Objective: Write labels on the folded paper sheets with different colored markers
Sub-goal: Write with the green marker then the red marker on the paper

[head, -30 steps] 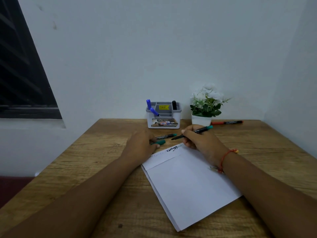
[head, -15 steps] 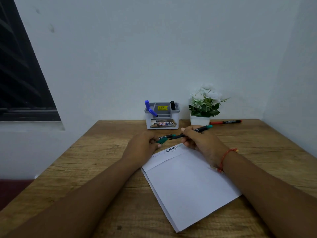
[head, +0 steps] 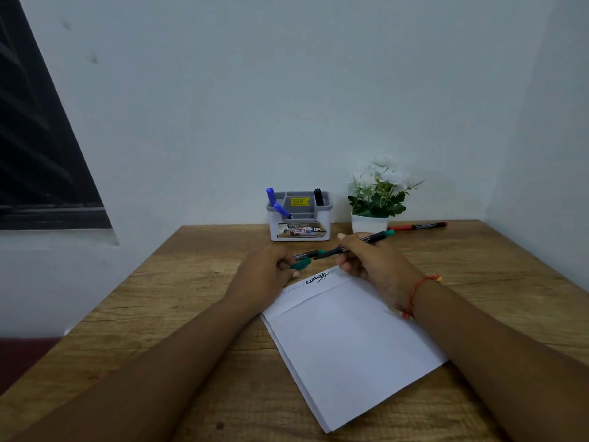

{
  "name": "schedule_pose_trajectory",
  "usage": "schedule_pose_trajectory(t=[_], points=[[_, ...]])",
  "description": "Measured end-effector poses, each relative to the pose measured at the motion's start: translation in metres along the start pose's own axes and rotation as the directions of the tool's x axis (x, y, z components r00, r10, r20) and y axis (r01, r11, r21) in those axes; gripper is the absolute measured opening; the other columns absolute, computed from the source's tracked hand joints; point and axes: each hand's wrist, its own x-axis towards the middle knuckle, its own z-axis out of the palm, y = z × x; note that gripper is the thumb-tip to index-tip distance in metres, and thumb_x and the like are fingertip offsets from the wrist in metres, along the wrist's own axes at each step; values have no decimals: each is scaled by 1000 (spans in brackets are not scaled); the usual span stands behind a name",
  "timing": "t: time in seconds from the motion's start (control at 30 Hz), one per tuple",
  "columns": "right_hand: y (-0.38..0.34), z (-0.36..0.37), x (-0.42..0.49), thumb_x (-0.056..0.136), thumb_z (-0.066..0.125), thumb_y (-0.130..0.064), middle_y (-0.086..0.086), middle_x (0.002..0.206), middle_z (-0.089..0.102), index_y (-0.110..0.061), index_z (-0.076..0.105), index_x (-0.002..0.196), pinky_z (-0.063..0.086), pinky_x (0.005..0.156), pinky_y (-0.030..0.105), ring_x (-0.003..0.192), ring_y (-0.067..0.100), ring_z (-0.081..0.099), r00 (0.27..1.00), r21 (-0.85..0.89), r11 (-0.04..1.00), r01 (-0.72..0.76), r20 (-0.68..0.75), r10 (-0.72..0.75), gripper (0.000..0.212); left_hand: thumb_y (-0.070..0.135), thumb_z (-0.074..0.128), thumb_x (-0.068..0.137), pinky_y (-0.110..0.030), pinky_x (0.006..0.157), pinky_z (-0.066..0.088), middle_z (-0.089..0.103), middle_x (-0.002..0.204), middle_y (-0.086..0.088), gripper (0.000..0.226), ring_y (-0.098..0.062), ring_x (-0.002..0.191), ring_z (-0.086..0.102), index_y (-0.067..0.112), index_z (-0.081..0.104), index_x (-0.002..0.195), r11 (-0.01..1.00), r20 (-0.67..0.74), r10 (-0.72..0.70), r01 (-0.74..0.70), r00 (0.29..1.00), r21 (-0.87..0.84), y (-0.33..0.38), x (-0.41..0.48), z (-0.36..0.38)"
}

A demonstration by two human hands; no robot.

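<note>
Left hand [head: 262, 275] half hides the green cap [head: 301, 265] while right hand [head: 373, 264] grips marker [head: 378, 236].

A plain home study corner: a wood-grain bench [head: 197, 301] pushed against bare white walls, a small pen organizer [head: 299, 223] with markers, a potted white-flower plant [head: 379, 193], and a dark louvred window [head: 38, 148] at left.
</note>
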Motion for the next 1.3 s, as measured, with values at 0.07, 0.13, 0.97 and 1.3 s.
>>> schedule_pose_trajectory(t=[0.07,0.13,0.97,1.3], points=[[0,0,1,97,64,-26,7,66,70,-8,67,90,52,63,25,58,15,58,1000,7,1000,-3,2,3,20,23,74,83,-25,69,46,64,87,4,13,-10,83,58,19,68,94,1000,-4,10,-10,1000,-5,0,0,0],[1,0,0,97,64,-26,6,66,70,-7,68,91,52,64,25,58,15,58,1000,-2,1000,3,11,-3,21,22,75,83,-20,65,43,63,86,5,12,-9,82,57,20,68,93,1000,-8,19,-19,1000,-10,0,-1,0],[3,-2,-2,87,77,-23,5,57,66,-15,67,74,49,61,28,56,16,57,986,-132,982,138,113,-123,18,13,72,84,-1,65,39,58,74,21,9,17,76,55,19,67,88,969,-72,179,-188,981,-161,13,-8,0],[9,2,2,90,72,-31,1,64,70,-12,69,80,50,61,18,58,8,60,980,-209,967,145,165,-111,22,17,73,84,-7,64,42,64,78,14,8,5,74,59,20,67,90,957,-87,152,-168,985,-236,9,-3,3]])
